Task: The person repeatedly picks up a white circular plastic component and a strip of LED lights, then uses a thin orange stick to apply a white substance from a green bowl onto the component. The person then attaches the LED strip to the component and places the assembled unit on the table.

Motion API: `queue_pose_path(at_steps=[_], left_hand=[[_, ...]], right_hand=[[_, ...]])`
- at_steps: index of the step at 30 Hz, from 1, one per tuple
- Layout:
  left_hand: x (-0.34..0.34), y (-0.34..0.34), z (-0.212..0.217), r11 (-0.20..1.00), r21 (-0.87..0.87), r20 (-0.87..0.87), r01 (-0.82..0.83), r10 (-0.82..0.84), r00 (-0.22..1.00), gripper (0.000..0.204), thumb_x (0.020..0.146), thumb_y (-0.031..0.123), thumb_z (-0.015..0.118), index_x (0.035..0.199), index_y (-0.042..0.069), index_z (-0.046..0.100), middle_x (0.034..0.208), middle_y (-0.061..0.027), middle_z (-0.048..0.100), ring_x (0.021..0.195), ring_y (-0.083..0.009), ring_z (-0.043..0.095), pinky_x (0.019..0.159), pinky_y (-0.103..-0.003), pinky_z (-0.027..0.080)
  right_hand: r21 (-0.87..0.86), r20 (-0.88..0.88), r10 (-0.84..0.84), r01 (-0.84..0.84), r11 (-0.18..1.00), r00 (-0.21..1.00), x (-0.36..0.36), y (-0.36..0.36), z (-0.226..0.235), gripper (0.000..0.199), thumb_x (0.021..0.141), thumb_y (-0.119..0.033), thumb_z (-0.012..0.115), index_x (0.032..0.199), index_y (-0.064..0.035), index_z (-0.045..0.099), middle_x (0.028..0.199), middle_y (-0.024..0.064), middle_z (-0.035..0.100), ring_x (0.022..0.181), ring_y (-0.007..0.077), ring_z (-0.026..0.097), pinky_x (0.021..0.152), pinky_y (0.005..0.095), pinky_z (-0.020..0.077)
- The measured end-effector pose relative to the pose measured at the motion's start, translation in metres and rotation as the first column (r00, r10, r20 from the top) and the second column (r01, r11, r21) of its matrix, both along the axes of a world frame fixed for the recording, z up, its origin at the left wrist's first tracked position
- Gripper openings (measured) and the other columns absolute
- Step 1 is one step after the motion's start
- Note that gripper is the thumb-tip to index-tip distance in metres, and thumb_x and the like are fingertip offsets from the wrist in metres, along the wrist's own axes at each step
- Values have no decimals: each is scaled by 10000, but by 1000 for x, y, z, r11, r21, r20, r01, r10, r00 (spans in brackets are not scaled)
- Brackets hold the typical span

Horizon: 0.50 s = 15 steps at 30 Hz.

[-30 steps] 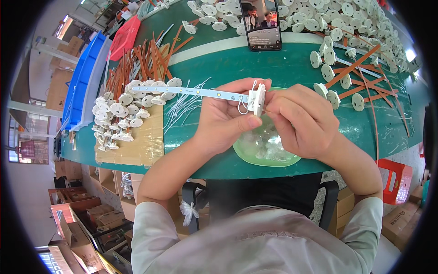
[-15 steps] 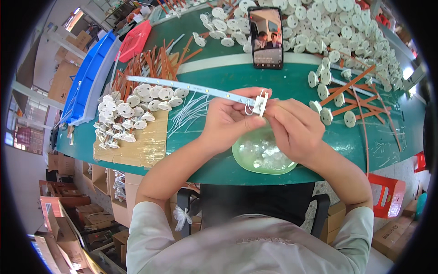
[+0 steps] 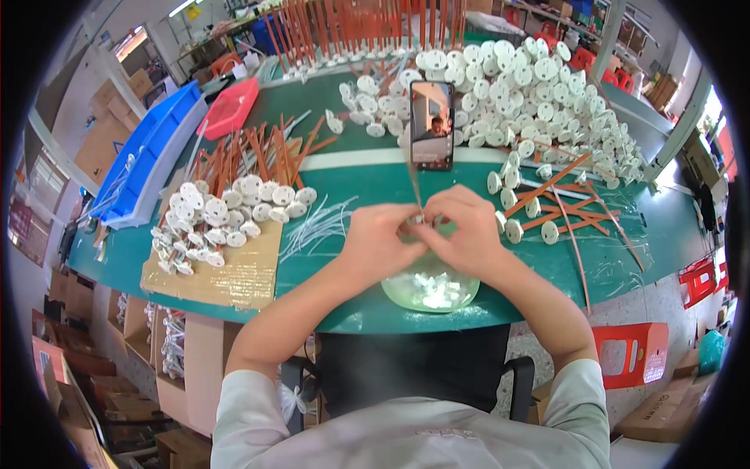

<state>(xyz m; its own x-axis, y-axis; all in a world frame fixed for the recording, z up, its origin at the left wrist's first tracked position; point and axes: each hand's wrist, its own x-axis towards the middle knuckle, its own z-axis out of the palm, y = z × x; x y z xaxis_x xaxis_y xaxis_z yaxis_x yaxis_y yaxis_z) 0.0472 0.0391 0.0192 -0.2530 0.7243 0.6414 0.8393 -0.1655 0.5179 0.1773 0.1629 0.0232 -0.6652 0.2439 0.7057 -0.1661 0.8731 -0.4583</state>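
Observation:
My left hand (image 3: 383,241) and my right hand (image 3: 469,230) meet above the near part of the table, fingers pinched together. Between them they grip the near end of a narrow LED strip (image 3: 416,186), which points away from me and shows its thin edge. Fingers mostly hide the white end piece on it. Beneath the hands sits a pale green translucent bowl (image 3: 393,295) holding small clear shiny parts. Left of my left hand, thin white wires (image 3: 316,228) lie loose on the table. A lit phone (image 3: 431,125) stands upright beyond the hands.
White round-based pieces (image 3: 211,211) crowd a cardboard sheet (image 3: 234,273) on the left, with brown strips (image 3: 258,156) behind. More white pieces (image 3: 500,94) are heaped at the back right. A blue bin (image 3: 156,148) and red basket (image 3: 230,109) stand at the left edge.
The LED strip has swung from pointing left, lights visible, to pointing away on edge. Both hands have closed in around its end. The view has tilted up.

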Motion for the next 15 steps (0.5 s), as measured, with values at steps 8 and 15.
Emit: queue_pose_path(at_steps=[8,15], left_hand=[[-11,-3,-2,995,-92,-59,-24,19,998,326,693,269,819,867,3,749,693,-130,683,611,-273,680,591,-350,559],[-24,-11,1,983,-54,194,173,-160,968,309,832,144,773,1076,-35,710,838,-121,730,739,-183,735,669,-277,566]], right_hand=[[121,49,125,-131,984,991,2,8,2,89,797,-26,723,882,1,723,896,122,720,806,295,683,707,372,561],[-549,-32,76,-81,832,997,8,17,-1,179,938,-75,645,1086,19,683,1078,145,704,895,232,715,743,329,592]])
